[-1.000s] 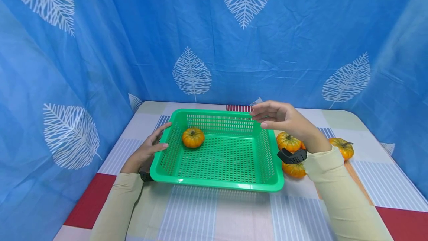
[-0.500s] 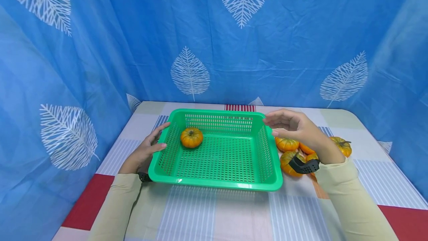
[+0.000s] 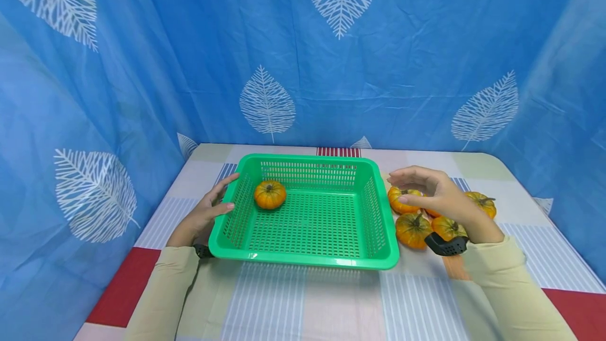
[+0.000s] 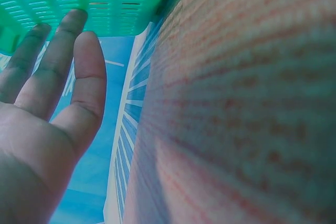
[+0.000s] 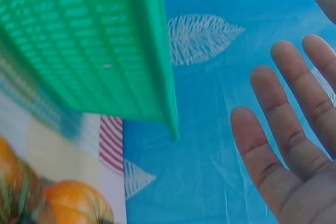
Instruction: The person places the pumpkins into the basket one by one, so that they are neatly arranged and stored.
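A green plastic basket [image 3: 307, 263] stands on the table, with one small orange pumpkin [image 3: 270, 194] inside near its left wall. My left hand [image 3: 205, 213] rests at the basket's left side, thumb and fingers extended along the rim; in the left wrist view its fingertips meet the slotted wall [image 4: 105, 3]. Over several pumpkins [image 3: 413, 230] to the right of the basket hovers my right hand [image 3: 433, 193], holding nothing. Its fingers [image 5: 273, 98] are spread and fairly straight in the right wrist view, beside the basket's wall [image 5: 79, 40]. The hand partly hides the pumpkins beneath.
Another pumpkin [image 3: 482, 203] lies at the far right of the group. A checked cloth [image 3: 341, 304] covers the table. Blue curtains [image 3: 402, 57] with white leaf prints hang behind and at both sides.
My right hand has moved right and down, from above the basket's back right corner to over the pumpkins, uncovering more of them. The left hand stays at the basket's side.
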The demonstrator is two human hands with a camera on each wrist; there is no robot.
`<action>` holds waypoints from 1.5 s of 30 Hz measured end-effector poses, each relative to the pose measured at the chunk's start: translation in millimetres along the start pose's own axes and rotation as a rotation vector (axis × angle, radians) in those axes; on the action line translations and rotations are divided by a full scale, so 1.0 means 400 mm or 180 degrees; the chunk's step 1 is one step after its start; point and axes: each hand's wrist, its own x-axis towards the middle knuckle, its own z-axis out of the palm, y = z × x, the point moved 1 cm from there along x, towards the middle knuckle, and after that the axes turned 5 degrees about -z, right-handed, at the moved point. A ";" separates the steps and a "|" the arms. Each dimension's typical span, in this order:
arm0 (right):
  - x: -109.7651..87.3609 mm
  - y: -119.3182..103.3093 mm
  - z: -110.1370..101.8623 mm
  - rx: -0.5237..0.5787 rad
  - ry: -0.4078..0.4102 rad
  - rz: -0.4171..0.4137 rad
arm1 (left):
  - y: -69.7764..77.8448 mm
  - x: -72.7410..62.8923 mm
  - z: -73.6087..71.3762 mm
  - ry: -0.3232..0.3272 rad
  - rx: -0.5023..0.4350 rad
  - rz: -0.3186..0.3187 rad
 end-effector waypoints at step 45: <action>-0.255 0.130 -0.146 -0.1086 0.0232 0.0646 | 0.002 0.000 -0.002 -0.0089 -0.0162 0.0047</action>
